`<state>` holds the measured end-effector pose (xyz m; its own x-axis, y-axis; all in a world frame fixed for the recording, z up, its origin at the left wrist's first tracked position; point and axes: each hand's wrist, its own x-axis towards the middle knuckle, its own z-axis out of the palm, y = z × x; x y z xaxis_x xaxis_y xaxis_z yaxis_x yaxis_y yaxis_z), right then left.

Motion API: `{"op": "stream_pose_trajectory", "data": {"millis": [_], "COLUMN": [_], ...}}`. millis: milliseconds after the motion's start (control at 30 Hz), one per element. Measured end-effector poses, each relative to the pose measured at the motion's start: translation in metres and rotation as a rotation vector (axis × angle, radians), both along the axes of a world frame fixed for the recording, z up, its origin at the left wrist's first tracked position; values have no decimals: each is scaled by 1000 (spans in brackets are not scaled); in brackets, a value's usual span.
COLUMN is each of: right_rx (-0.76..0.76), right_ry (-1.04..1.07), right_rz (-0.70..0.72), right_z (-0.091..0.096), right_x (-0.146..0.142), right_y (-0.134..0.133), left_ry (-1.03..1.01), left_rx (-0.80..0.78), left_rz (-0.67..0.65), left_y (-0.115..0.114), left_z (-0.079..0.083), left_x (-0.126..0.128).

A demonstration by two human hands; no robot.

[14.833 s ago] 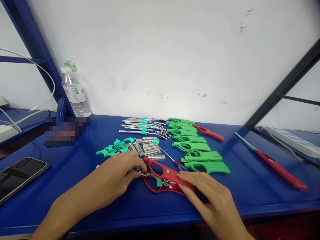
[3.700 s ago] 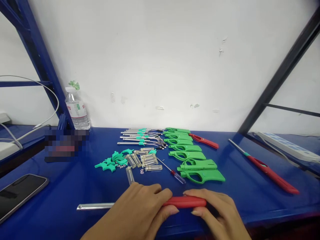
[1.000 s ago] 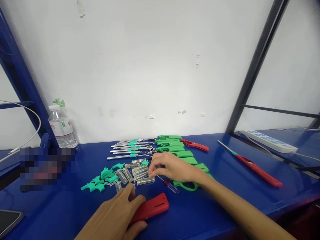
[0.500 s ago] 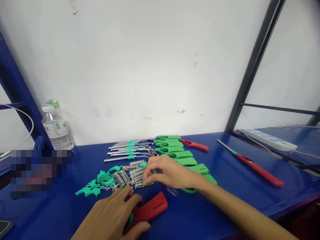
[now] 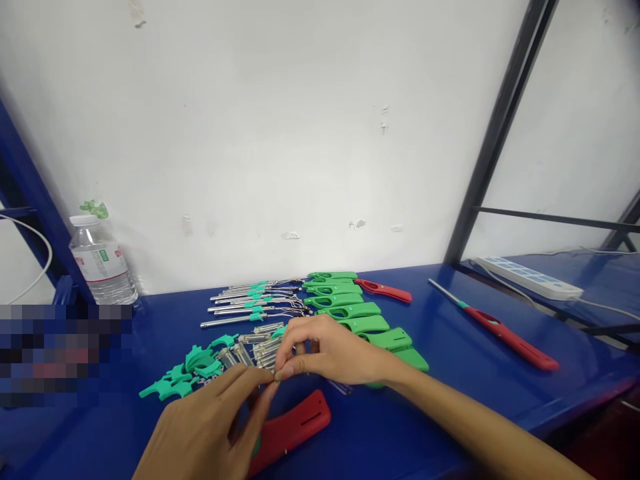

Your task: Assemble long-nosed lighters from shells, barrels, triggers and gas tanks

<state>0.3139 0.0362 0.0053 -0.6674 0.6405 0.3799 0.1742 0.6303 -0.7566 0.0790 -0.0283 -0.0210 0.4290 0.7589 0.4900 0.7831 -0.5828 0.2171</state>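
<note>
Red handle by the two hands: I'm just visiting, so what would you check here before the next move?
1. Red handle fully visible: not ok; the left hand covers one end.
2. Right hand off the red handle: ok.
3. Something pinched where the fingertips of both hands meet: cannot tell.
4. Screwdriver fully visible: not ok; the right hand and forearm hide part.
5. Clear tubes close to the hands: ok.
6. Long red lighter apart from both hands: ok.
</note>
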Motion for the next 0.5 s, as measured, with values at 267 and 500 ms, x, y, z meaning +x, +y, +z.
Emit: {"op": "stream_pose_trajectory", "data": {"millis": [267, 500], "right_rx": [43, 266], "right_ry": [-55, -355], "right_rz": [-19, -282], "right_z": [3, 11], "right_x": [4, 10], "right_y": [0, -3], "left_ry": [-221, -374], "left_rx": [-10, -171], "left_rz": [-40, -93], "left_y": [-4, -13], "left_z": [12, 25], "left_x": [9, 16]}}
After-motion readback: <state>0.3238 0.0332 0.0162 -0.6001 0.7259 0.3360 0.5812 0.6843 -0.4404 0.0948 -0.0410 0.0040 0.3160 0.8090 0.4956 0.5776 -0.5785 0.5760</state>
